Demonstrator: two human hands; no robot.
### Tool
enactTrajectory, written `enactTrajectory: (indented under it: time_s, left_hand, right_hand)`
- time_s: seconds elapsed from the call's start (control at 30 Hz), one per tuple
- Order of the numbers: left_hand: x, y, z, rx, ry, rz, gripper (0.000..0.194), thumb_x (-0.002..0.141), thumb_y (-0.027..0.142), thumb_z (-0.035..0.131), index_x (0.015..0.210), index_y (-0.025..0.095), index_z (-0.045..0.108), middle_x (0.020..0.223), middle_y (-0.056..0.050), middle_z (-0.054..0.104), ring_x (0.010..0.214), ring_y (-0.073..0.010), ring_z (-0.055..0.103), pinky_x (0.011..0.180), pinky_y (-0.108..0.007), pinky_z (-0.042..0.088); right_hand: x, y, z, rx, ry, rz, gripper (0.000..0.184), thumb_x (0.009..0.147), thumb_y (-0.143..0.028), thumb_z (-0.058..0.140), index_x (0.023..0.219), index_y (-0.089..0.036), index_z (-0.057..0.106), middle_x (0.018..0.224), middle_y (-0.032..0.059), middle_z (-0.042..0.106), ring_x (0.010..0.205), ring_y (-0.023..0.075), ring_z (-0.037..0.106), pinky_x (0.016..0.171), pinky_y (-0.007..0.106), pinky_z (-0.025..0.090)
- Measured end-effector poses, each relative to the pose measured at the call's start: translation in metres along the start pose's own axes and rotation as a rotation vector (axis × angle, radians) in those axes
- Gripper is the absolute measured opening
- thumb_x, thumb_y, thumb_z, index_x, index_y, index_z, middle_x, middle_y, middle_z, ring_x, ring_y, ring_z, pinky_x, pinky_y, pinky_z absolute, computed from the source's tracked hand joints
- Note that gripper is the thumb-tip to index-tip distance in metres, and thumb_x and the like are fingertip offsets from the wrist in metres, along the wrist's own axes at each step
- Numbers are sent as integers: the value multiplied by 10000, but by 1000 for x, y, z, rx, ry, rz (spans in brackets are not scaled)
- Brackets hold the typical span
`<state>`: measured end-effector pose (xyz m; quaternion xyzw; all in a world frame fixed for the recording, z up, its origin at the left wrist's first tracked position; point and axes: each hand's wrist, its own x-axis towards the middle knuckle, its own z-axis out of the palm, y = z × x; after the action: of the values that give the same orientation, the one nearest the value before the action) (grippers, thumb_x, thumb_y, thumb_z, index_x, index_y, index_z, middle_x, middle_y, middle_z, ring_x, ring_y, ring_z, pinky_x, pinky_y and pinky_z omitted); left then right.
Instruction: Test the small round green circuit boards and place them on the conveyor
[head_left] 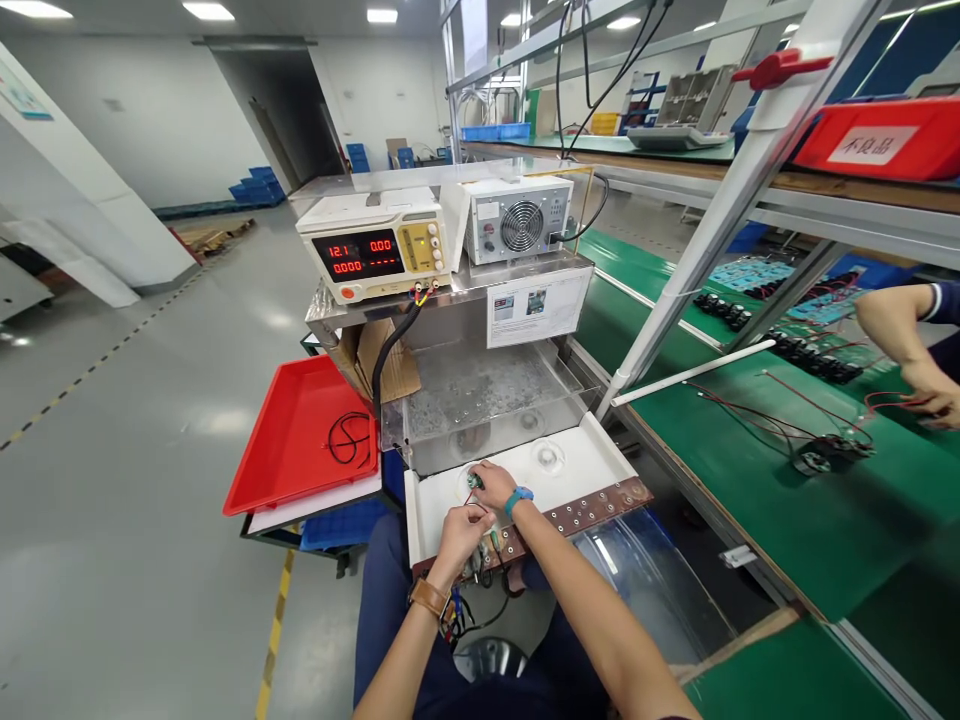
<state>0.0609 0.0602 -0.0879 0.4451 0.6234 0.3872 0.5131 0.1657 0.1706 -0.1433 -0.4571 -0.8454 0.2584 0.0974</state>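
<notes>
My right hand (496, 486), with a blue band at the wrist, is closed on a small dark-and-green part (475, 481), perhaps a motor; its exact kind is too small to tell. It holds the part over the left round recess of a white fixture (517, 474). Close by on the left, my left hand (459, 540) pinches thin red and dark wires (471, 499) that run to this part. Under both hands lies a brown terminal strip (577, 512) with metal studs. A second round clear seat (549, 458) shows to the right.
Ahead stand a power supply (375, 250) with red digits and a grey fan unit (521, 222). A red tray (292, 430) with a black cable is at left. On the right green bench (750, 440) lie wired motors (814, 457); a co-worker's hand (934, 395) works there.
</notes>
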Motion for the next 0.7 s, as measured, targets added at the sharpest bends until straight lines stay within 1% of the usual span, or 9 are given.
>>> enactTrajectory:
  time_s: [0.3, 0.57, 0.7]
  left_hand:
    - [3, -6, -2, 32, 2, -20, 267, 627, 441, 713, 545, 192, 665, 564, -21, 625, 607, -175, 566, 637, -287, 422]
    - [4, -7, -2, 15, -12, -53, 284, 622, 454, 729, 534, 197, 646, 539, -13, 609, 580, -163, 547, 613, -281, 413]
    - [6, -8, -2, 21, -33, -78, 284, 618, 439, 731, 516, 192, 637, 510, 3, 577, 542, -142, 507, 574, -269, 377]
  right_hand:
    - [-1, -1, -2, -13, -2, -1, 373, 831, -223, 640, 1202, -194, 621, 1155, 94, 642, 1004, 217, 601, 890, 296, 413]
    - [0, 1, 1, 1, 10, -4, 343, 821, -222, 649, 1163, -206, 628, 1140, 79, 635, 994, 211, 592, 882, 298, 407]
    - [0, 0, 1, 2, 11, -1, 340, 815, -225, 653, 1154, -207, 633, 1130, 78, 634, 983, 213, 592, 879, 303, 410]
